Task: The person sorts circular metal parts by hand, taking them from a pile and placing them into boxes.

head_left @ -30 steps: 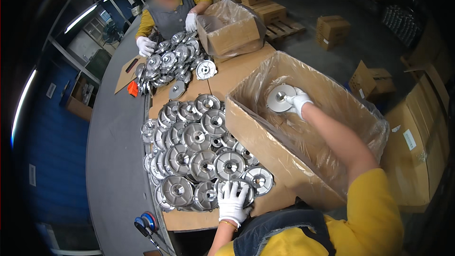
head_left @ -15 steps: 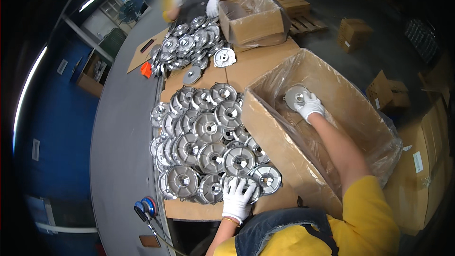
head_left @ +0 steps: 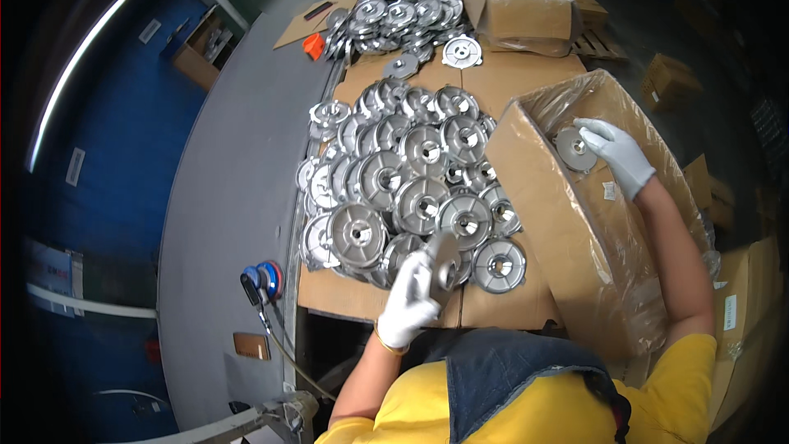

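Disc of metal stands tilted on edge, blurred, in the gloved left hand, the nearer one, beside the pile. To its right sits the cardboard carton, lined with crinkled film. The gloved right hand reaches inside, fingers at a flat second disc; grip unclear. Spoked, round castings gleam.

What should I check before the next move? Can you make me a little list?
1. Left hand holding a metal disc: ok, though blurred.
2. Right hand off the boxed disc: cannot tell; it overlaps the edge in view.
3. Cardboard box open on top: ok.
4. Disc pile neatly stacked: not ok, discs overlap and lean.
5. Blue-and-red tool away from both hands: ok.
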{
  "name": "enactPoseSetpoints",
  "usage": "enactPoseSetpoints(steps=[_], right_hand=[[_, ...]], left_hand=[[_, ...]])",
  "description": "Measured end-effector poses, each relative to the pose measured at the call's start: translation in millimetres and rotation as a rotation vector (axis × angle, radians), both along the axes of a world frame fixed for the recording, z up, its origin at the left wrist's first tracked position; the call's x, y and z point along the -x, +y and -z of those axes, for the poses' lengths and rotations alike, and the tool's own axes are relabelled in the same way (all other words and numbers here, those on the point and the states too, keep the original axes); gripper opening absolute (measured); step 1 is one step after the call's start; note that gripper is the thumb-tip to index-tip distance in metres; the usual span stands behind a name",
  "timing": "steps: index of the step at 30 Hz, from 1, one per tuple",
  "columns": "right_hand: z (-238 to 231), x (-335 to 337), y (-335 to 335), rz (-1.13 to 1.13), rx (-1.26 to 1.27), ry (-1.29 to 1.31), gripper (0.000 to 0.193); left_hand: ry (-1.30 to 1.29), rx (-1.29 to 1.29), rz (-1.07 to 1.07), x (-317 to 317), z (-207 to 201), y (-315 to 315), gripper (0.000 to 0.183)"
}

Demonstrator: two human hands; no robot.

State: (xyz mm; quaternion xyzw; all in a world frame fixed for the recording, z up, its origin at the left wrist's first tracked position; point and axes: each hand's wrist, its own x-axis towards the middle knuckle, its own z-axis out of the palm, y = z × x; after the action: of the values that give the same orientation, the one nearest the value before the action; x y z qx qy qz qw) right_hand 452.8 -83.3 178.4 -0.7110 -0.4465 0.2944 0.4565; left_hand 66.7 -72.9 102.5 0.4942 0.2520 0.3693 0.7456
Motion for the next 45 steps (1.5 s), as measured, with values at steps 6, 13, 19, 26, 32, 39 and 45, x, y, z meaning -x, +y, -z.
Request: enactPoseSetpoints(steps=[6, 13, 19, 26, 32, 39, 45], right_hand=[[-44, 81, -25, -0.258, 0.063, 0.098, 0.032], [-55, 126, -27, -0.499, 0.179, 0.097, 0.033], [-53, 147, -27, -0.568, 0.187, 0.207, 0.034], [-32, 189, -18, -0.604, -0.074, 0.272, 0.070], [-34, 189, -7, -0.428, -0.018, 0.185, 0.023], [-29, 178, -6, -0.441, 0.093, 0.629, 0.027], [-26, 180, -5, -0.523, 0.101, 0.562, 0.031]], left_hand=[[-0.489, 0.474, -0.063, -2, -46, 5, 0.081], [-0.778, 0.539, 0.281, -3, -59, 2, 0.091], [-0.620, 0.553, 0.183, -3, -63, 0, 0.103], [-0.833, 0.506, 0.373, -6, -54, -2, 0.092], [-0.919, 0.844, 0.176, -6, -57, -8, 0.101], [-0.864, 0.560, 0.327, -7, -57, -3, 0.082], [-0.726, 0.551, 0.217, -4, -59, 3, 0.079]])
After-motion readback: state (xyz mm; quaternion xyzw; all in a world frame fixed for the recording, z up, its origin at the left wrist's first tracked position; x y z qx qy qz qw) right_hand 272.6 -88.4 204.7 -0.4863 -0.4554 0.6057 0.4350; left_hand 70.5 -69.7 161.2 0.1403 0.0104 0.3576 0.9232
